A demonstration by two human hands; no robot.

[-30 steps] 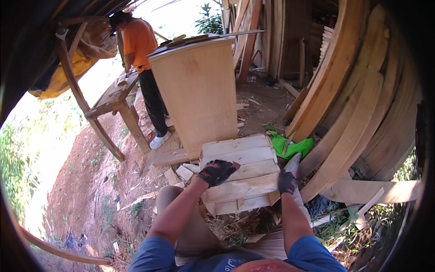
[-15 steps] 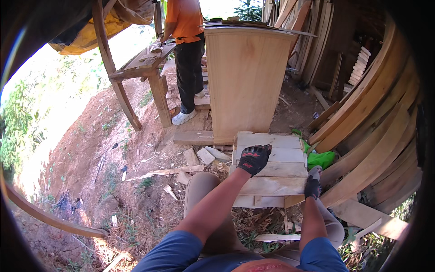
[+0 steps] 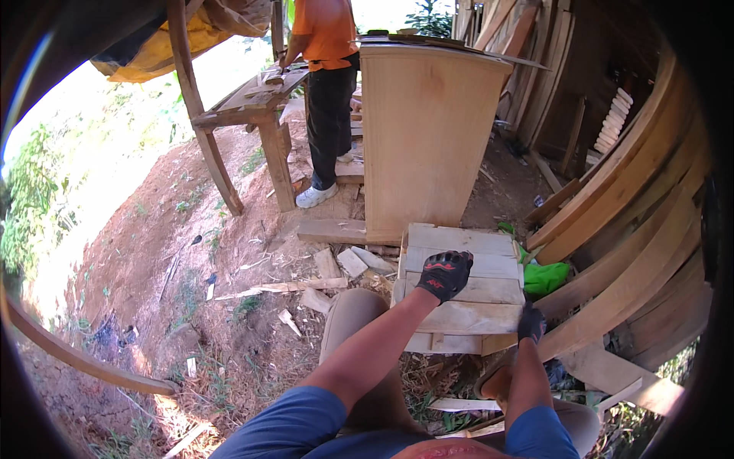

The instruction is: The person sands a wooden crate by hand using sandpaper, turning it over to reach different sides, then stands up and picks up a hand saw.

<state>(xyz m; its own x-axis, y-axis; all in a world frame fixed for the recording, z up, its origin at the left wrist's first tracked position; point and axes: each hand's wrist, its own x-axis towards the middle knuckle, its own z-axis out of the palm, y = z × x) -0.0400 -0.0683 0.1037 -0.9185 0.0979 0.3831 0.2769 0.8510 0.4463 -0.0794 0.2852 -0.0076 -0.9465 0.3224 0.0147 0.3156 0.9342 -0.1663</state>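
Observation:
In front of my knees stands a low box-like piece of pale wooden boards, with slatted planks across its top. My left hand, in a black glove with red marks, is closed in a fist over the top boards. Whatever it may hold is hidden beneath the fingers. My right hand, also gloved in black, is at the right edge of the box, close against its side. Its fingers are dark and partly hidden, so its grip does not show.
Beyond the box rises a tall plywood cabinet. A person in an orange shirt stands at a rough wooden bench. Long planks lean along the right, beside a green bag. Wood scraps litter the soil.
My left hand has moved slightly right and nearer over the boards. The right hand has come down along the box's edge. My right leg has shifted, and the view has swung a little left.

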